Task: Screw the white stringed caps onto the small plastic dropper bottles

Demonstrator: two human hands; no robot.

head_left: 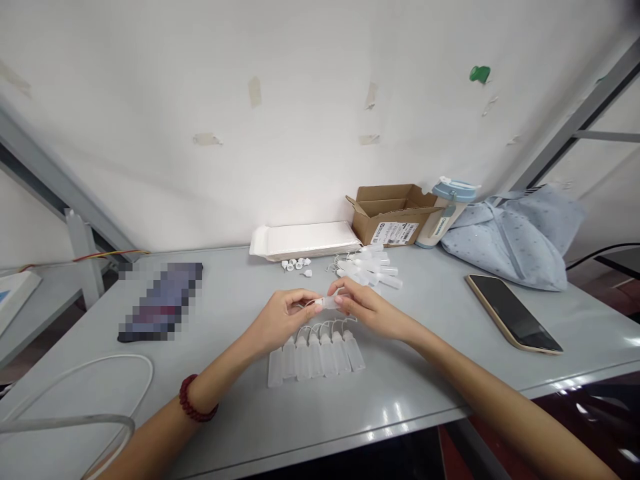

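Between my two hands is a small translucent plastic bottle (330, 303), lying sideways just above the table. My right hand (367, 308) is closed around its body. The fingers of my left hand (286, 315) pinch its white neck end, where a thin strap shows. Right below, several like bottles (314, 357) lie side by side in a row, their straps curving away from the necks. Beyond my hands sits a small group of white caps (296, 265). A loose pile of more translucent bottles (373, 265) lies behind my right hand.
At the back stand a white padded pack (310, 239), an open cardboard box (393, 217) and a blue-lidded cup (445, 213). A pale blue bag (515, 240) and a phone (513, 313) lie right. Left are a blurred dark item (163, 303) and a white cable (100, 360).
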